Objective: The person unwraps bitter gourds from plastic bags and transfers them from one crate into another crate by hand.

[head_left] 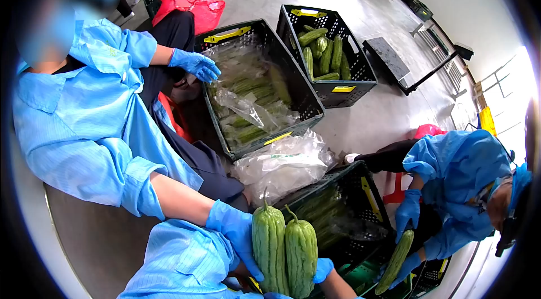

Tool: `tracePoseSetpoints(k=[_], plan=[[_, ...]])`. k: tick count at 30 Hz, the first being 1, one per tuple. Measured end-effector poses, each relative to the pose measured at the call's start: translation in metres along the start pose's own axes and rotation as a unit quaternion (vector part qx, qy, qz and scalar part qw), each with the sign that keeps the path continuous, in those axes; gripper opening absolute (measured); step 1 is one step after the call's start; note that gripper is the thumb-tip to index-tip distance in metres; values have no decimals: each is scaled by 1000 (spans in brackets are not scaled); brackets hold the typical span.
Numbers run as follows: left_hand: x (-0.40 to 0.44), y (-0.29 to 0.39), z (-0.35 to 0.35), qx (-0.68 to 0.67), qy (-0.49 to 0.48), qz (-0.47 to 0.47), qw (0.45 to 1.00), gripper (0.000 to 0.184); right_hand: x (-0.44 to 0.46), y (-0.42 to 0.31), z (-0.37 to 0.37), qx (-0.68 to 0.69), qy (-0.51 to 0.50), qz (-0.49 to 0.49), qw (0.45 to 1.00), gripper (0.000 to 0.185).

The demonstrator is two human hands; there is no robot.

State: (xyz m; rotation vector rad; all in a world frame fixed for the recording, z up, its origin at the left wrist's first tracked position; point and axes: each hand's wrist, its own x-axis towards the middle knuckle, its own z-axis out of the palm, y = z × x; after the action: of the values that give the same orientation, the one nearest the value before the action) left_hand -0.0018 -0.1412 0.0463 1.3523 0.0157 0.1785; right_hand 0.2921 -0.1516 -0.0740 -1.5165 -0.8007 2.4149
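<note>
Two ridged green gourds [269,248] with stems stand side by side, upright, at the bottom middle. My right hand [323,271], in a blue glove, is closed against the right gourd [301,251]. Only a little of my left hand [276,295] shows at the bottom edge, its blue-gloved fingers around the base of the left gourd; the rest is hidden. From the left, a co-worker's gloved hand [236,234] also grips the left gourd's side. That person's other hand [196,65] is open over a crate of bagged gourds [248,102].
A black crate [344,93] of loose gourds stands behind. Clear plastic bags [287,161] lie beside a nearer crate [366,186]. At the right, another co-worker [462,181] holds a long gourd [396,262]. A platform scale [389,59] and a red bag [183,0] are farther back.
</note>
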Motion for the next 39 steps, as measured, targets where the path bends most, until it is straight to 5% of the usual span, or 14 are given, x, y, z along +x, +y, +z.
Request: tracePoseSetpoints(k=[3, 6, 10, 12, 14, 15, 18, 20, 23, 29, 33, 39], plan=[[-3, 15, 0, -87, -8, -53, 995, 52, -2, 6, 1, 10, 2, -5, 1000, 87], [-7, 17, 0, -23, 19, -6, 1000, 52, -4, 11, 3, 14, 3, -10, 1000, 88], [-13, 38, -9, 156, 39, 76, 984, 86, -12, 23, 4, 28, 1, -9, 1000, 88], [-13, 52, -14, 207, -3, 3, 978, 90, -16, 26, 7, 33, -4, -12, 999, 88], [-14, 60, -20, 441, -29, 62, 895, 93, -23, 33, 9, 39, -12, -18, 999, 88], [-14, 73, -25, 380, 0, 65, 923, 73, -26, 37, 11, 43, -16, -19, 999, 89], [-21, 83, -60, 602, 5, 36, 798, 75, -40, 51, 16, 52, -35, -25, 998, 89], [-27, 96, -82, 720, -10, -71, 691, 72, -53, 63, 21, 63, -53, -27, 996, 89], [-16, 113, -106, 766, -17, -108, 634, 69, -71, 83, 35, 93, -81, -49, 991, 89], [97, 94, -107, 726, -49, -129, 674, 64, -98, 105, 61, 168, -145, -170, 960, 90], [180, 29, -50, 660, -133, -150, 724, 60, -111, 104, 47, 198, -134, -287, 928, 90], [226, -67, 54, 597, -268, -198, 730, 55, -139, 107, 20, 275, -62, -430, 858, 91]])
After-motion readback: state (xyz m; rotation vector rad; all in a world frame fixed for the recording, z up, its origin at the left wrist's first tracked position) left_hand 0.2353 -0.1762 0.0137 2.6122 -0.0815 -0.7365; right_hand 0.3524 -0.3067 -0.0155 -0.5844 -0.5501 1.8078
